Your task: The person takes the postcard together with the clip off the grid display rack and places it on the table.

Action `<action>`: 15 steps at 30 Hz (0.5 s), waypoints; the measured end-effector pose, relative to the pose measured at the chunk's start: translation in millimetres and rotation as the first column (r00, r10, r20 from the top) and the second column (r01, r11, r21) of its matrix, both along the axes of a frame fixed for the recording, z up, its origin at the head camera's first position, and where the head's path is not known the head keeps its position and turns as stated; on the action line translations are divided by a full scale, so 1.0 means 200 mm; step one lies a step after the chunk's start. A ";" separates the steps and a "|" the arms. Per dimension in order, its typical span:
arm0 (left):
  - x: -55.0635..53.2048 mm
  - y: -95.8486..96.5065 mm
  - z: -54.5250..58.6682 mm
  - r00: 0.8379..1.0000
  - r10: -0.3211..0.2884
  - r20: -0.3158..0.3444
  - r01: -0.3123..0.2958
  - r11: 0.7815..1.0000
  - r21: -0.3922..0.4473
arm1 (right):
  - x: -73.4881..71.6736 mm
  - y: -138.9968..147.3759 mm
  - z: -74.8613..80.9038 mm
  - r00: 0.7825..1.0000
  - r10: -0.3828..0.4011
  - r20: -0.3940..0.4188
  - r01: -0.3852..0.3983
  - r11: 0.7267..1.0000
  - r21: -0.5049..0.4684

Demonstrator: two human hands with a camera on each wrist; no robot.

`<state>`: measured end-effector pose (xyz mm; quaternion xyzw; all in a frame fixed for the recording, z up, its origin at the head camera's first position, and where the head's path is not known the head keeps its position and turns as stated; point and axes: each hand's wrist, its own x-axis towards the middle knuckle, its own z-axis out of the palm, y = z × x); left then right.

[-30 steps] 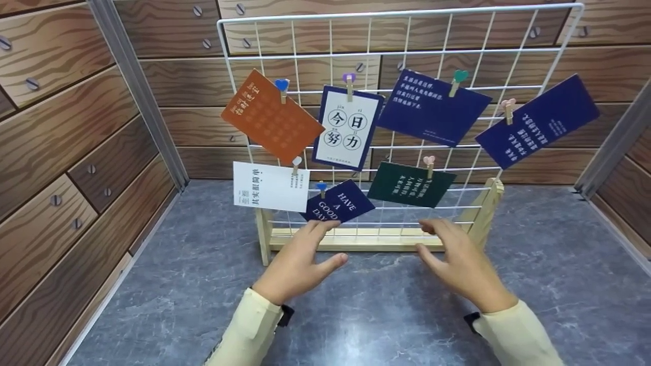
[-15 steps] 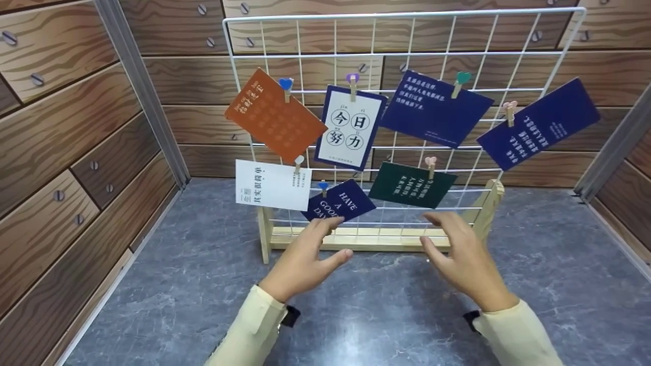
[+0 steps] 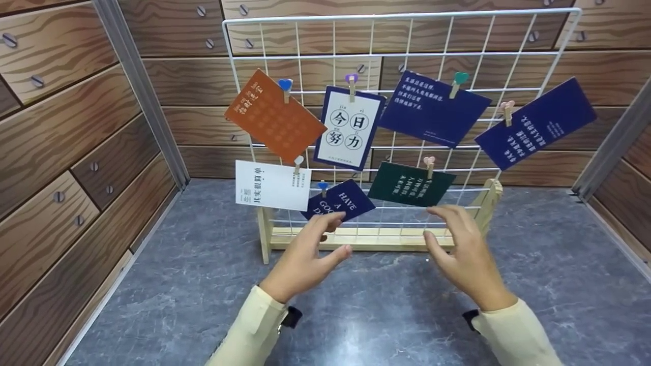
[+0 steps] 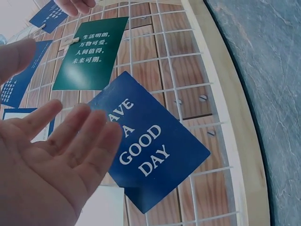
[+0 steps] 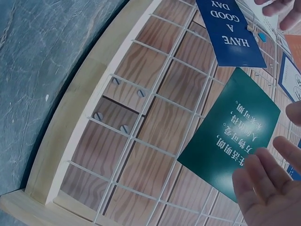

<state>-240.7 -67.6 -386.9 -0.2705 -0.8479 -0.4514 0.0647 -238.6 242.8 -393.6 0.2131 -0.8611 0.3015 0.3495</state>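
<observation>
Both hands hover in front of a white wire grid (image 3: 391, 53) on a wooden base, and neither holds anything. My left hand (image 3: 305, 256) is nearest the small blue "HAVE A GOOD DAY" card (image 3: 351, 201), its fingertips overlapping the lower edge in the head view. In the left wrist view its palm shows bare, fingers loosely bent. My right hand (image 3: 465, 254) is below the dark green card (image 3: 409, 184), fingers relaxed and thumb apart. Heart-topped clothespins, such as a pink one (image 3: 430, 165) and a blue one (image 3: 323, 188), pin the cards to the grid.
Higher up hang an orange card (image 3: 274, 117), a blue-bordered white card (image 3: 348, 129) and two larger blue cards, one of them at the right (image 3: 536, 124). A white card (image 3: 272, 185) hangs lower left. The stand's wooden base (image 3: 386, 244) rests on a grey marbled surface (image 3: 178, 284).
The right hand has risen slightly toward the green card. The left hand has shifted a little right and up, its fingers bending slightly more. The cards stay clipped in place.
</observation>
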 end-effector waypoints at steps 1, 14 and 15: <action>0.00 0.00 0.00 1.000 0.003 -0.008 -0.002 1.000 0.013 | 0.00 0.00 0.00 1.000 -0.002 -0.005 0.002 1.000 -0.004; 0.00 0.00 0.03 0.993 0.048 -0.108 -0.024 0.978 0.209 | 0.02 0.00 0.03 0.999 -0.002 -0.053 -0.002 0.998 -0.069; 0.00 0.00 0.03 0.993 0.050 -0.106 -0.026 0.977 0.214 | 0.02 0.00 0.04 0.999 -0.003 -0.052 -0.001 0.997 -0.075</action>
